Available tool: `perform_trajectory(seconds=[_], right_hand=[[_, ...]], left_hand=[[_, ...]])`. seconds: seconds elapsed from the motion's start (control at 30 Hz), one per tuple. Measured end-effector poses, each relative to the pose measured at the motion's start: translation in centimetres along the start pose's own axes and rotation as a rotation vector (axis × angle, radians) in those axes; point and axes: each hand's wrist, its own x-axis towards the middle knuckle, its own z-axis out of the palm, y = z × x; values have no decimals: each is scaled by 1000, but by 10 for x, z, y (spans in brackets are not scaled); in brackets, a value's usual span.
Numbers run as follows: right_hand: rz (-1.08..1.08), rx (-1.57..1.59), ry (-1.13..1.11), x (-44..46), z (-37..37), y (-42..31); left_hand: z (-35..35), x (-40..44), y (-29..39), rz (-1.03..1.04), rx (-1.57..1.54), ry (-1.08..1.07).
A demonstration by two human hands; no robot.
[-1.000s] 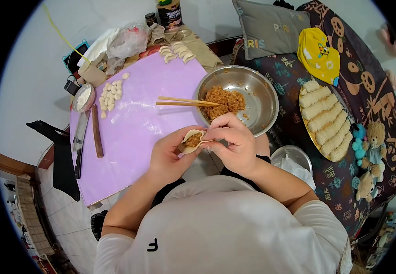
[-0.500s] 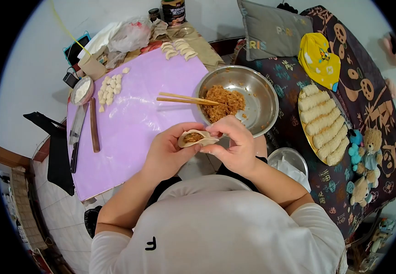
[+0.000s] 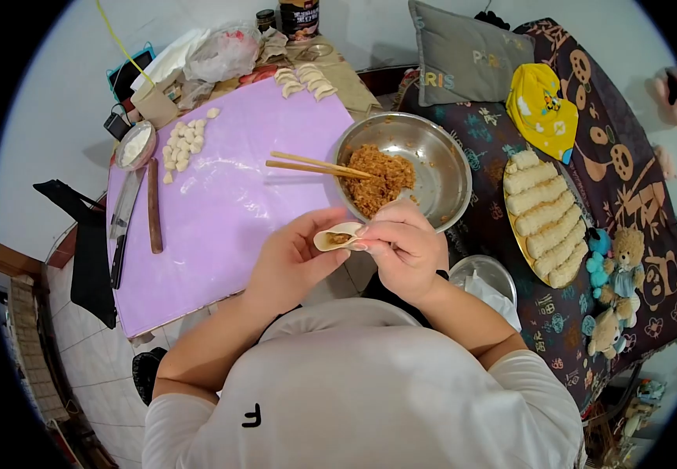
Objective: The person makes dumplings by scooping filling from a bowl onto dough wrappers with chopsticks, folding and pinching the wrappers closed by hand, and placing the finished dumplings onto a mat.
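A round dough wrapper (image 3: 327,238) with brown filling is held between both hands near the table's front edge. My left hand (image 3: 295,254) has thumb and fingers closed round its left side, where the wrapper still gapes. My right hand (image 3: 405,248) pinches the right end of the dough, which is pressed together there. Just beyond the hands stands a steel bowl (image 3: 444,176) of minced filling (image 3: 377,173), with wooden chopsticks (image 3: 307,166) resting in it and sticking out to the left.
The purple mat (image 3: 229,234) bears dough pieces (image 3: 184,144), a rolling pin (image 3: 154,207), a knife (image 3: 126,207), a flour bowl (image 3: 136,146) and folded dumplings (image 3: 305,80). At right are a plate of long pale rolls (image 3: 541,209), soft toys (image 3: 628,246) and a smaller metal bowl (image 3: 502,272).
My right hand has closed its fingers tighter on the dough's right end, and the wrapper's opening has narrowed. The view has shifted slightly.
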Motion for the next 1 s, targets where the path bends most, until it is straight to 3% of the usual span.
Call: perform_trajectory(seconds=[0.1,0.2,0.3,0.5,0.6,0.7,0.8,0.87,1.0], right_hand=[[89,-5,-10,-1,2,-1],[136,-54,-118,1,0,-6],[88,-103,-170,-1,-2,-3],[-54,-133,-147,7,-2,-5],[-75,-135,-127,3,-3,-4],[-57,-80,-48,-7,-1,1],[9,-50,-16,-9,7,-3],[88,-48,-50,-6,9,-11],[48,-108,-144,-8,7,-6]], left_hand=[[-4,-2,-6,-149,-97,-41],[-6,0,-8,-28,43,-94],[-6,-4,-13,-16,413,-55],[-6,-6,-9,401,872,-77],[-1,-7,-5,306,702,-78],[-3,-3,-19,47,10,-107],[-7,-6,-28,-75,-71,-115],[-8,-5,-32,41,90,-118],[-7,-2,-37,201,306,-100]])
